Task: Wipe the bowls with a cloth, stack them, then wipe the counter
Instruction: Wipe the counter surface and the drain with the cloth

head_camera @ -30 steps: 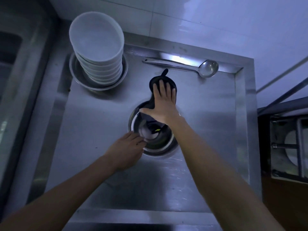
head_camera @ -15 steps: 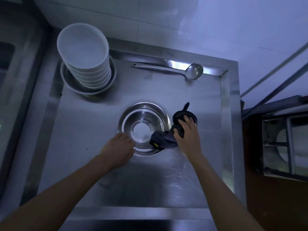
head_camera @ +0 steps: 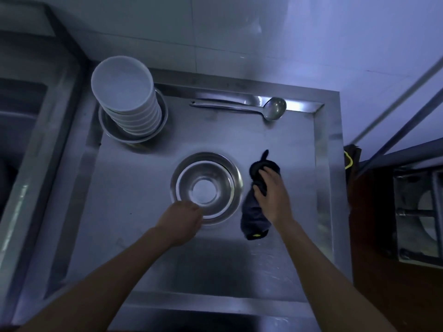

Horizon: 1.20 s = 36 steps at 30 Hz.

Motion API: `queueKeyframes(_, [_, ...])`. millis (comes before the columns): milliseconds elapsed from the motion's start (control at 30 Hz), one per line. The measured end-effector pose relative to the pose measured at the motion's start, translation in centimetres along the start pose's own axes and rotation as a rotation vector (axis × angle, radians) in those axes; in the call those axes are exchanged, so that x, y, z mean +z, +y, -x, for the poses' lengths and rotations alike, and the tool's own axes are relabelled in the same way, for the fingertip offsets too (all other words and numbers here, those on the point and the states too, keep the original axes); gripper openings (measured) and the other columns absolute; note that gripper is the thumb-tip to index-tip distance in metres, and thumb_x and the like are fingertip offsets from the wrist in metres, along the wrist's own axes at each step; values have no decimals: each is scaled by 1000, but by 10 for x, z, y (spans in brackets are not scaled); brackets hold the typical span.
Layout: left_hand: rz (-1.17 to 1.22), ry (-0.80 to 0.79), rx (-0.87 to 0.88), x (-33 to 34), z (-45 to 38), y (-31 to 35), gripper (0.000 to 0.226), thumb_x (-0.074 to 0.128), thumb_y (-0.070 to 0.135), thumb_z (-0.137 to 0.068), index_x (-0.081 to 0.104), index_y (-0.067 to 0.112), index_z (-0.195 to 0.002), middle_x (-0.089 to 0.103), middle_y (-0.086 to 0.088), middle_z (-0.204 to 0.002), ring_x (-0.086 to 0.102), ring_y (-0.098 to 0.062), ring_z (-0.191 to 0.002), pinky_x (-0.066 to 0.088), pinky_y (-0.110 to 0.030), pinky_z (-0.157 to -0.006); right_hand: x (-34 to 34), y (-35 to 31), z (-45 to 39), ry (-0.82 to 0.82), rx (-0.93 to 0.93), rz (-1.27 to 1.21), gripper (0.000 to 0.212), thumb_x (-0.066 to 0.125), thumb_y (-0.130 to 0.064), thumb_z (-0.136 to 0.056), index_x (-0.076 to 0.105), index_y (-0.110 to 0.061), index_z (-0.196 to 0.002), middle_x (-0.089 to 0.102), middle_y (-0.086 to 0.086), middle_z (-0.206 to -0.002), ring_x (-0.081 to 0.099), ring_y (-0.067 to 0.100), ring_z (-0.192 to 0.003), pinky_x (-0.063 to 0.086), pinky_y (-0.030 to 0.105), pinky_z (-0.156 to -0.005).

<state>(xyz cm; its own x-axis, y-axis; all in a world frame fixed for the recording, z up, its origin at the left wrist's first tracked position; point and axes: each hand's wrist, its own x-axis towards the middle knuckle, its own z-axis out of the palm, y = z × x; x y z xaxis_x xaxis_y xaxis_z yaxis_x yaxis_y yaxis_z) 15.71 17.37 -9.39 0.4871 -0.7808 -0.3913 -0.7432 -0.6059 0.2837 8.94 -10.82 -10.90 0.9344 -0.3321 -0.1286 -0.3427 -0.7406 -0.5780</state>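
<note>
A steel bowl [head_camera: 206,188] sits in the middle of the steel counter [head_camera: 134,200]. My left hand [head_camera: 182,221] grips its near rim with curled fingers. A dark cloth [head_camera: 255,219] lies on the counter just right of the bowl. My right hand [head_camera: 273,195] lies on top of the cloth, fingers bent over its far bunched end. A tall stack of white bowls [head_camera: 127,97] stands in a steel basin [head_camera: 107,125] at the back left corner.
A steel ladle [head_camera: 273,109] lies along the back edge by the tiled wall. The counter has a raised rim on the right [head_camera: 328,188] and a step at the front. A sink lies to the left, a metal frame to the right.
My right hand has pulled the cloth out of the bowl and down onto the counter on the bowl's right. My left hand has stayed at the bowl's near rim.
</note>
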Motion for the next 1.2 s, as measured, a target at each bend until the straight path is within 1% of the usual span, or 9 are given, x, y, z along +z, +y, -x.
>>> queueKeyframes(133, [-53, 21, 19, 24, 7, 0, 28, 45, 35, -92, 69, 22, -86, 68, 0, -86, 66, -24, -80, 54, -35, -80, 33, -30, -20, -48, -427, 122, 45, 73, 0, -83, 64, -1, -127, 61, 16, -134, 53, 30, -123, 43, 41, -108])
queueKeyframes(267, [-5, 112, 9, 28, 6, -1, 29, 46, 33, -88, 72, 20, -84, 68, 0, -87, 66, -24, -80, 55, -33, -80, 71, -56, -51, -235, -594, 333, 50, 73, -1, -81, 62, 0, -130, 61, 18, -134, 57, 39, -123, 43, 45, -109])
queueKeyframes(400, [-2, 99, 37, 23, 5, -2, 31, 44, 33, -82, 72, 22, -76, 68, 0, -80, 65, -24, -72, 55, -31, -71, 74, -73, -64, -399, -503, 545, 68, 68, -13, -88, 40, 4, -147, 37, 21, -156, 34, 39, -144, 21, 44, -121])
queueKeyframes(500, [-23, 81, 32, 23, 3, -5, 34, 44, 36, -81, 73, 20, -75, 68, -2, -77, 65, -26, -69, 55, -33, -69, 69, -71, -46, -481, -338, 610, 78, 69, -31, -90, 33, 3, -150, 29, 22, -159, 32, 39, -143, 22, 45, -120])
queueKeyframes(733, [14, 25, 44, 23, 6, -13, 15, 58, 22, -71, 62, 16, -58, 65, -4, -66, 65, -28, -64, 53, -30, -57, 69, -88, -7, -455, -155, 567, 35, 63, -34, -91, 62, -5, -112, 66, 13, -106, 63, 31, -97, 42, 35, -75])
queueKeyframes(833, [28, -90, 45, 14, 4, -14, 12, 61, 19, -81, 67, 12, -73, 69, -8, -82, 66, -34, -80, 52, -37, -65, 46, -97, -9, -658, -86, 463, 20, 59, -29, -91, 62, -9, -95, 67, 9, -93, 65, 31, -86, 43, 32, -65])
queueKeyframes(933, [-31, -119, 65, 5, 0, -10, 27, 50, 26, -90, 73, 15, -98, 71, -5, -104, 64, -32, -101, 52, -38, -82, 23, -97, 5, -762, -134, 407, 9, 59, -18, -90, 60, -14, -98, 66, 4, -102, 62, 28, -95, 42, 32, -71])
queueKeyframes(1067, [-41, -94, 130, 11, 3, -19, 35, 41, 26, -81, 74, 16, -89, 72, -6, -91, 68, -36, -85, 57, -40, -74, 10, -63, 27, -626, -181, 328, 24, 56, -8, -83, 65, -15, -105, 68, 10, -109, 62, 36, -99, 50, 41, -80])
queueKeyframes(1200, [-47, 34, 161, 22, 12, -23, 18, 53, 22, -79, 69, 19, -85, 68, -2, -82, 65, -29, -72, 54, -33, -68, -9, -19, 26, -267, -60, 339, 30, 61, -8, -90, 66, -4, -120, 62, 20, -128, 60, 45, -109, 51, 50, -93])
